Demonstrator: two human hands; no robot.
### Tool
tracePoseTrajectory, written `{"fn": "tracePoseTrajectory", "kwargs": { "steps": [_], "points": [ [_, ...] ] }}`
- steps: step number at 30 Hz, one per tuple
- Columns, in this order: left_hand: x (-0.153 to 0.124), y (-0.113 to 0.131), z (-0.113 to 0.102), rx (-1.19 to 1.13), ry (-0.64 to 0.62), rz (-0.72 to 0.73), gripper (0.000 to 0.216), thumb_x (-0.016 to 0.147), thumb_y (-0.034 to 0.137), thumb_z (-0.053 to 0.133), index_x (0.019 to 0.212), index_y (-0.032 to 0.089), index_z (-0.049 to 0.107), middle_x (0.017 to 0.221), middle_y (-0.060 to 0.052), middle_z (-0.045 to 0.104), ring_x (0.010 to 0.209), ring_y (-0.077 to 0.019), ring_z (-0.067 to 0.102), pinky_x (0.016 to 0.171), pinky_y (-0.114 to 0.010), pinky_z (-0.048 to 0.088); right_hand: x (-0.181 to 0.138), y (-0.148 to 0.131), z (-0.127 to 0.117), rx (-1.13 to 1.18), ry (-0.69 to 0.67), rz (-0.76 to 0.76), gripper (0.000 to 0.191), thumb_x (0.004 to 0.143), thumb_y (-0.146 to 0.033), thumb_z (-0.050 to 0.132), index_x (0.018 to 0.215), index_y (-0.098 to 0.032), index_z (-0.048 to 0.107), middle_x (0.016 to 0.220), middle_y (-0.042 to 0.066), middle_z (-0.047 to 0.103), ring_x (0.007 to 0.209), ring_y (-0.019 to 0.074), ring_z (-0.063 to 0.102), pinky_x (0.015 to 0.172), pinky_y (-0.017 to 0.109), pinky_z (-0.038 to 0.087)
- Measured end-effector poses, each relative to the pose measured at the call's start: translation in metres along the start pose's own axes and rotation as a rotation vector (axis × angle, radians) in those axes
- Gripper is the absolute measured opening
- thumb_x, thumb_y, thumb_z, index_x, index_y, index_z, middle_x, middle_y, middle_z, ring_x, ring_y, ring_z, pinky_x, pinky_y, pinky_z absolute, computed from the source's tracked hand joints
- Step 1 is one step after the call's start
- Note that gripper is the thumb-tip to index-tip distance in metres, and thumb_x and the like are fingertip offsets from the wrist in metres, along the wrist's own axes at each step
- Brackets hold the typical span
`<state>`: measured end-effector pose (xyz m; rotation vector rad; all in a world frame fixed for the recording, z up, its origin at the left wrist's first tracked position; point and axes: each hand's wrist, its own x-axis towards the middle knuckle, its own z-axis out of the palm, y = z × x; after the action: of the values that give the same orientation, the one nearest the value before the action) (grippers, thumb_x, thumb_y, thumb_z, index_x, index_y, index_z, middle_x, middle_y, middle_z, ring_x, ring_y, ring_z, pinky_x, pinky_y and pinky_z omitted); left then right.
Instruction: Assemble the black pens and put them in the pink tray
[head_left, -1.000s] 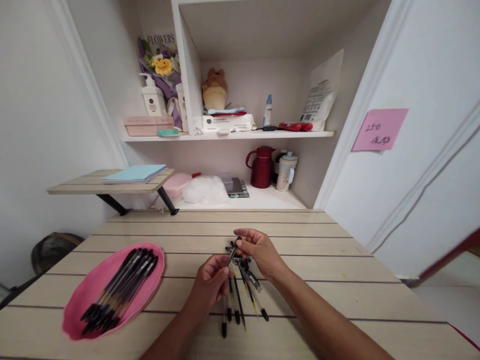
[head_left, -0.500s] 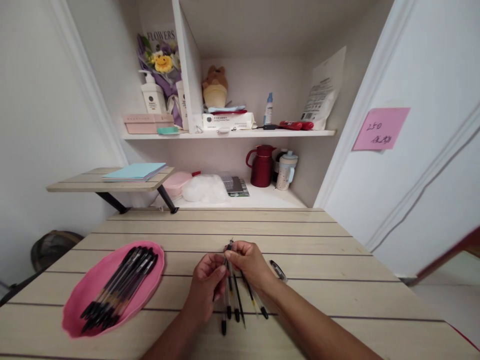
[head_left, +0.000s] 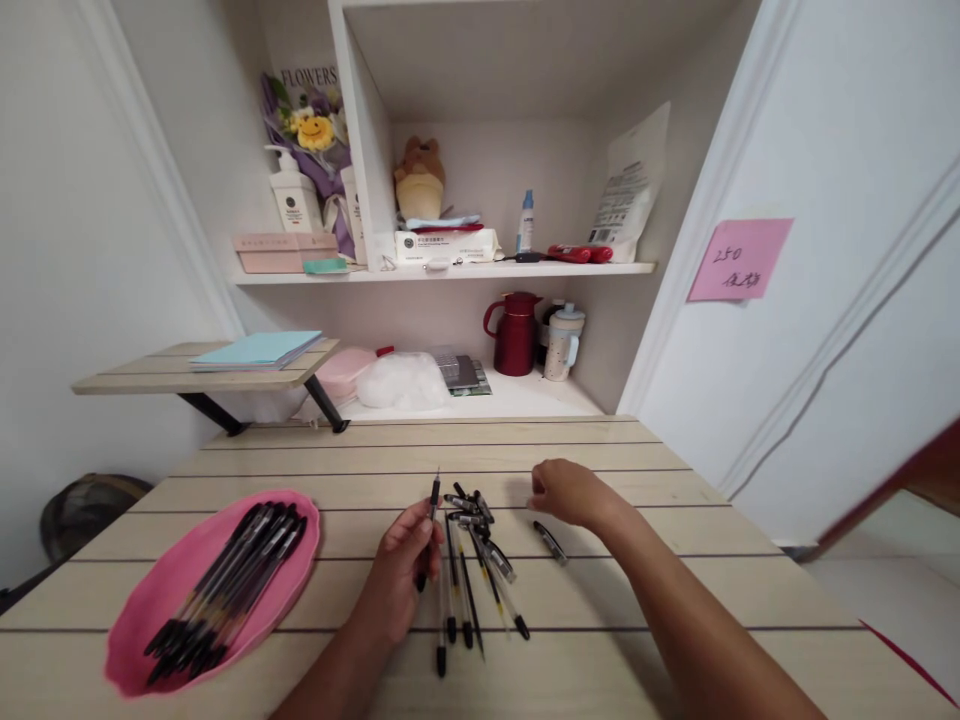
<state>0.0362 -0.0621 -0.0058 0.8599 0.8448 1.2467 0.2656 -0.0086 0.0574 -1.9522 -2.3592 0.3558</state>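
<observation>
My left hand (head_left: 405,550) is closed around a black gel pen (head_left: 435,492), held upright with its bare tip pointing up. Just right of that hand lie several transparent pen barrels (head_left: 452,590) with black ends, spread like a fan. Several black pen caps (head_left: 480,520) are heaped at their upper ends. Off to the right, my right hand (head_left: 566,492) hovers over the table with its fingers curled in; whatever they may hold is hidden. Below it a single pen cap (head_left: 551,542) with a clip lies apart from the heap.
A pink oval tray (head_left: 135,610) filled with black pens (head_left: 232,580) stands on the left of the slatted table (head_left: 660,590). A small raised stand (head_left: 150,370) carries blue paper (head_left: 259,350). Behind, the shelf holds a red jug (head_left: 516,335) and a tumbler (head_left: 564,343).
My right hand has left the pen and moved right, uncovering the heap of caps. My left hand still holds the pen, now more upright. The view has shifted slightly.
</observation>
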Motion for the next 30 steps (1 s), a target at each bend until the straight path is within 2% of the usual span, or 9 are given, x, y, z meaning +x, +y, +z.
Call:
{"fn": "tracePoseTrajectory", "kwargs": {
  "steps": [2, 4, 12, 14, 18, 20, 24, 30],
  "points": [
    [0.0, 0.0, 0.0, -0.008, -0.006, -0.022, 0.038, 0.065, 0.032, 0.063, 0.1, 0.018, 0.058, 0.062, 0.003, 0.053, 0.041, -0.0044, 0.04, 0.039, -0.018, 0.029, 0.0, 0.003, 0.003, -0.095, -0.058, 0.052, 0.02, 0.065, -0.027, 0.058, 0.076, -0.012, 0.065, 0.082, 0.015, 0.065, 0.074, 0.0245, 0.06, 0.057, 0.029, 0.038],
    [0.0, 0.0, 0.001, -0.005, -0.008, -0.035, 0.039, 0.065, 0.033, 0.063, 0.101, 0.018, 0.057, 0.062, 0.003, 0.052, 0.041, -0.0041, 0.039, 0.038, -0.017, 0.026, 0.001, 0.0, 0.007, -0.097, -0.075, 0.04, 0.022, 0.066, -0.026, 0.056, 0.079, -0.011, 0.065, 0.084, 0.016, 0.065, 0.075, 0.0259, 0.06, 0.057, 0.029, 0.037],
    [0.003, -0.002, -0.007, 0.01, -0.016, 0.007, 0.033, 0.07, 0.03, 0.06, 0.101, 0.017, 0.056, 0.065, 0.002, 0.052, 0.041, -0.0034, 0.039, 0.036, -0.017, 0.021, -0.001, -0.031, 0.025, -0.005, -0.196, -0.206, 0.015, 0.065, -0.021, 0.056, 0.076, -0.019, 0.066, 0.079, 0.005, 0.066, 0.071, 0.0168, 0.059, 0.052, 0.022, 0.032],
    [0.005, -0.001, -0.01, -0.009, -0.002, 0.022, 0.034, 0.07, 0.029, 0.059, 0.102, 0.017, 0.056, 0.065, 0.003, 0.052, 0.041, -0.0032, 0.038, 0.036, -0.017, 0.021, -0.002, -0.04, 0.032, 0.056, -0.167, -0.251, 0.014, 0.066, -0.021, 0.055, 0.076, -0.019, 0.065, 0.079, 0.004, 0.066, 0.072, 0.0159, 0.058, 0.055, 0.022, 0.032],
    [0.009, 0.001, -0.015, -0.035, 0.031, 0.031, 0.034, 0.071, 0.028, 0.059, 0.103, 0.018, 0.054, 0.066, 0.003, 0.051, 0.041, -0.0032, 0.039, 0.035, -0.016, 0.02, 0.002, -0.053, 0.045, 0.124, 0.029, -0.239, 0.019, 0.073, -0.024, 0.051, 0.087, -0.022, 0.062, 0.087, 0.003, 0.065, 0.081, 0.0168, 0.056, 0.061, 0.023, 0.032],
    [0.01, 0.001, -0.017, -0.038, 0.044, 0.035, 0.035, 0.071, 0.028, 0.059, 0.103, 0.017, 0.054, 0.066, 0.003, 0.051, 0.041, -0.0033, 0.039, 0.035, -0.016, 0.02, 0.005, -0.055, 0.05, 0.136, 0.086, -0.243, 0.022, 0.074, -0.027, 0.05, 0.093, -0.023, 0.06, 0.09, 0.004, 0.065, 0.084, 0.0175, 0.056, 0.064, 0.024, 0.032],
    [0.011, 0.001, -0.017, -0.036, 0.039, 0.044, 0.036, 0.07, 0.029, 0.06, 0.103, 0.017, 0.054, 0.065, 0.002, 0.051, 0.041, -0.0033, 0.039, 0.035, -0.016, 0.02, 0.01, -0.051, 0.057, 0.141, 0.08, -0.232, 0.025, 0.072, -0.03, 0.053, 0.095, -0.023, 0.06, 0.089, 0.004, 0.065, 0.083, 0.0178, 0.055, 0.063, 0.024, 0.031],
    [0.011, 0.0, -0.018, -0.023, 0.016, 0.034, 0.037, 0.07, 0.03, 0.059, 0.105, 0.016, 0.053, 0.065, 0.002, 0.051, 0.041, -0.0031, 0.039, 0.035, -0.016, 0.021, 0.013, -0.044, 0.061, 0.118, 0.038, -0.215, 0.015, 0.069, -0.023, 0.052, 0.079, -0.022, 0.063, 0.079, 0.002, 0.065, 0.074, 0.0152, 0.054, 0.056, 0.022, 0.029]
  ]
}}
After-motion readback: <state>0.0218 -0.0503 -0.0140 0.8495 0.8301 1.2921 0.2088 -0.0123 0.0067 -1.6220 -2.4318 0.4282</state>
